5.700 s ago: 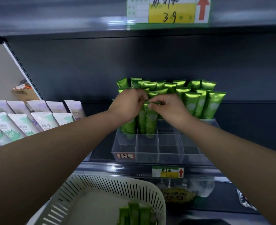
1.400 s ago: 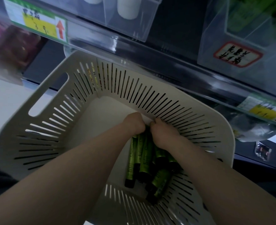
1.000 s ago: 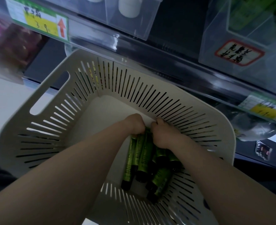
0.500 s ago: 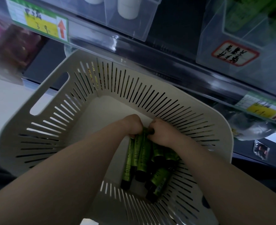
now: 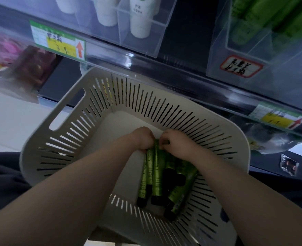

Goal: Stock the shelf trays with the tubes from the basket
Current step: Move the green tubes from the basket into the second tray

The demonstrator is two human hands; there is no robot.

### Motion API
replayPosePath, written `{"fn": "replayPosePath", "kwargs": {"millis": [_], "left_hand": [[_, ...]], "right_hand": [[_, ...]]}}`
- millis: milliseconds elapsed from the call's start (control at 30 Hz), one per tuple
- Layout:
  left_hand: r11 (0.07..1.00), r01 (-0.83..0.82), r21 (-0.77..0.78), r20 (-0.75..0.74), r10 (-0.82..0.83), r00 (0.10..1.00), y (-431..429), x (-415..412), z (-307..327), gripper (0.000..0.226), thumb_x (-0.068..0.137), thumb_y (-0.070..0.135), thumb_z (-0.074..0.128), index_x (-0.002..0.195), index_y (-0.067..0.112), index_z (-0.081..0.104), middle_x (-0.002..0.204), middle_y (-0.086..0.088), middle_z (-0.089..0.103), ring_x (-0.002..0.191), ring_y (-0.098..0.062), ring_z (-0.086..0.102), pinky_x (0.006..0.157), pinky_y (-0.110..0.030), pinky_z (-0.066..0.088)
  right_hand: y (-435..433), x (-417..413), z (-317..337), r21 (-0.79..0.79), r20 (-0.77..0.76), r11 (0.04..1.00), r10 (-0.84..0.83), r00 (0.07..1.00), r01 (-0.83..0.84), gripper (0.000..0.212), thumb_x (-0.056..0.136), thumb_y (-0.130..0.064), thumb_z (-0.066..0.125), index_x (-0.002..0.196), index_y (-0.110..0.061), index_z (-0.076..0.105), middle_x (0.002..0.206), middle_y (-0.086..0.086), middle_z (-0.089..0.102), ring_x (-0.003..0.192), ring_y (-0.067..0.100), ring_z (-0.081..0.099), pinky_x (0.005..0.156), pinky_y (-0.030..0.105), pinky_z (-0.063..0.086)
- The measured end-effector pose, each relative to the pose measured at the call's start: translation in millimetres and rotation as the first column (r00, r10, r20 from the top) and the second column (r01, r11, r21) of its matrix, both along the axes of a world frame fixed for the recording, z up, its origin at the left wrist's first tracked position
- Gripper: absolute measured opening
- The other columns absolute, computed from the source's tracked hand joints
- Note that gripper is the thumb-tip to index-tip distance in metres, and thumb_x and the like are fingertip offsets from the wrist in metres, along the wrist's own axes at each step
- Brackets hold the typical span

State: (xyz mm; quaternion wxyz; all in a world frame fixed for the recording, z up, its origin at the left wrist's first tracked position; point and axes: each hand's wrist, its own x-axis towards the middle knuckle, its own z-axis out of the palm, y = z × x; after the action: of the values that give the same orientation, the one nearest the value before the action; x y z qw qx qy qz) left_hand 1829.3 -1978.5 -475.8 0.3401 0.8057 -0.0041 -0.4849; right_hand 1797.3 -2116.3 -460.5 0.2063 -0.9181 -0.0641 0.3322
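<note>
Both my hands reach down into a white slotted basket [image 5: 70, 132] below the shelf. Several green tubes with black caps [image 5: 156, 176] lie bunched at its right side, caps pointing toward me. My left hand [image 5: 143, 139] is closed over the crimped ends of the left tubes. My right hand [image 5: 175, 142] pinches the crimped ends of tubes beside it, fingertips almost touching the left hand. A clear shelf tray [image 5: 242, 68] with a red-framed handwritten label holds green tubes at the upper right.
A second clear tray [image 5: 157, 38] with white tubes stands at the upper middle. Price tags [image 5: 57, 41] hang on the shelf rail above the basket. Dark packets lie on the lower shelf at right. Pale floor shows at left.
Earlier my hands were at the shelf tray setting green tubes in. Over the last second they stay in the basket, gathering the tube ends closer together; the view has tilted up slightly.
</note>
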Motion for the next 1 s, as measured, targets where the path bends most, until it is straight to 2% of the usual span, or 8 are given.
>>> {"fn": "replayPosePath", "kwargs": {"millis": [133, 267, 333, 433, 533, 733, 867, 1000], "left_hand": [[1.0, -0.022, -0.012, 0.058, 0.023, 0.998, 8, -3, 18, 0.027, 0.087, -0.001, 0.053, 0.113, -0.005, 0.062, 0.099, -0.015, 0.058, 0.088, -0.025, 0.06, 0.081, -0.034, 0.055], [1.0, -0.007, -0.002, 0.159, 0.007, 0.987, 14, -4, 42, 0.03, 0.086, -0.007, 0.051, 0.112, -0.001, 0.063, 0.108, -0.02, 0.063, 0.088, -0.026, 0.062, 0.081, -0.034, 0.056], [1.0, 0.022, 0.003, 0.221, -0.022, 0.975, 17, -5, 56, 0.032, 0.085, -0.006, 0.052, 0.115, 0.002, 0.063, 0.112, -0.019, 0.063, 0.089, -0.025, 0.062, 0.081, -0.031, 0.055], [0.994, 0.087, 0.061, 0.345, -0.102, 0.933, 22, -8, 79, 0.034, 0.088, 0.003, 0.056, 0.12, 0.011, 0.062, 0.116, -0.009, 0.061, 0.101, -0.022, 0.061, 0.085, -0.029, 0.053], [0.991, 0.111, 0.08, 0.417, -0.134, 0.899, 29, -12, 101, 0.034, 0.088, 0.007, 0.057, 0.12, 0.015, 0.062, 0.114, -0.007, 0.062, 0.1, -0.02, 0.06, 0.086, -0.031, 0.052], [0.984, 0.151, 0.092, 0.559, -0.176, 0.81, 30, -20, 155, 0.025, 0.088, 0.011, 0.059, 0.111, 0.013, 0.067, 0.108, -0.009, 0.065, 0.1, -0.023, 0.06, 0.087, -0.03, 0.05], [0.974, 0.197, 0.113, 0.641, -0.223, 0.734, 16, -30, 197, 0.025, 0.087, 0.011, 0.058, 0.109, 0.016, 0.068, 0.109, -0.004, 0.065, 0.097, -0.016, 0.059, 0.082, -0.022, 0.044], [0.955, 0.249, 0.162, 0.72, -0.287, 0.632, 0, -39, 233, 0.026, 0.085, 0.01, 0.057, 0.108, 0.016, 0.068, 0.109, 0.0, 0.064, 0.098, -0.012, 0.055, 0.079, -0.018, 0.036]], "right_hand": [[-1, -3, 14, 0.06, -0.024, 0.996, -0.061, 0.998, 0.062, 0.014, 0.093, -0.017, 0.054, 0.099, -0.013, 0.066, 0.1, 0.001, 0.061, 0.093, 0.015, 0.055, 0.079, 0.027, 0.046], [0, -7, 32, 0.11, -0.013, 0.989, -0.102, 0.995, 0.103, 0.013, 0.094, -0.014, 0.052, 0.099, -0.016, 0.064, 0.095, -0.005, 0.057, 0.089, 0.01, 0.053, 0.065, 0.016, 0.04], [0, -10, 43, 0.116, -0.001, 0.987, -0.111, 0.994, 0.111, 0.013, 0.094, -0.014, 0.052, 0.098, -0.017, 0.064, 0.094, -0.004, 0.058, 0.088, 0.011, 0.054, 0.064, 0.013, 0.039], [0, -15, 62, 0.127, 0.029, 0.983, -0.135, 0.99, 0.13, 0.012, 0.093, -0.015, 0.053, 0.099, -0.016, 0.064, 0.095, -0.004, 0.06, 0.088, 0.012, 0.056, 0.068, 0.017, 0.042], [-2, -20, 84, 0.128, 0.093, 0.982, -0.148, 0.985, 0.136, 0.01, 0.093, -0.018, 0.054, 0.098, -0.019, 0.063, 0.097, -0.003, 0.061, 0.091, 0.014, 0.057, 0.074, 0.025, 0.045], [-15, -35, 140, 0.126, 0.228, 0.983, -0.159, 0.961, 0.133, 0.009, 0.094, -0.02, 0.053, 0.094, -0.021, 0.061, 0.09, -0.007, 0.059, 0.084, 0.011, 0.056, 0.063, 0.02, 0.04], [-34, -47, 181, 0.121, 0.312, 0.984, -0.164, 0.936, 0.133, 0.011, 0.094, -0.02, 0.053, 0.099, -0.018, 0.063, 0.099, -0.003, 0.063, 0.091, 0.013, 0.058, 0.074, 0.025, 0.044], [-50, -57, 216, 0.099, 0.393, 0.986, -0.165, 0.904, 0.137, 0.007, 0.094, -0.02, 0.053, 0.093, -0.024, 0.059, 0.094, -0.006, 0.061, 0.088, 0.011, 0.057, 0.071, 0.024, 0.041]]}}
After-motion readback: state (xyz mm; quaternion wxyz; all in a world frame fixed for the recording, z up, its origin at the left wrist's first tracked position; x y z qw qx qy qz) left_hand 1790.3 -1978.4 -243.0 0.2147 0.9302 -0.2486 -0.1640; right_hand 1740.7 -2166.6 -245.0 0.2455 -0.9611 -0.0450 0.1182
